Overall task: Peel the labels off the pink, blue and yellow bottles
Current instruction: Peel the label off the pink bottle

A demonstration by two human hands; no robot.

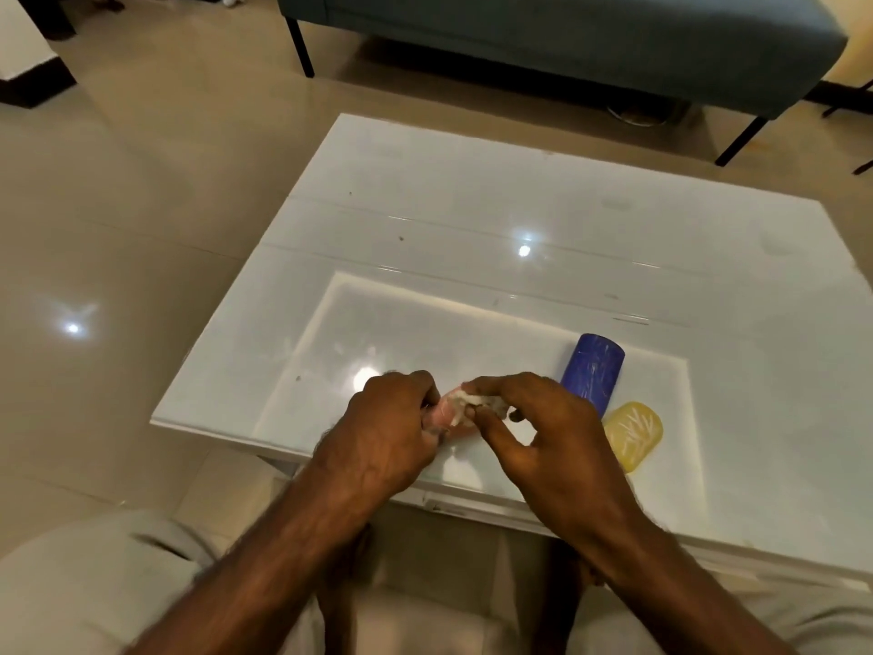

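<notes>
My left hand [387, 432] grips a small pink bottle [449, 416] above the near edge of the white table [425, 205]; most of the bottle is hidden by my fingers. My right hand [548, 427] pinches a crumpled whitish scrap of label [467, 399] on the bottle's top side. A blue bottle [593, 371] stands just right of my right hand, its surface streaked with pale scrape marks. A yellow bottle [633, 434] lies on its side beside my right wrist, also streaked white.
The glossy table top has a recessed glass panel [378, 323] under my hands. A dark teal sofa [567, 35] on black legs stands beyond the table. Beige tiled floor [118, 229] lies to the left. My knees are below the table edge.
</notes>
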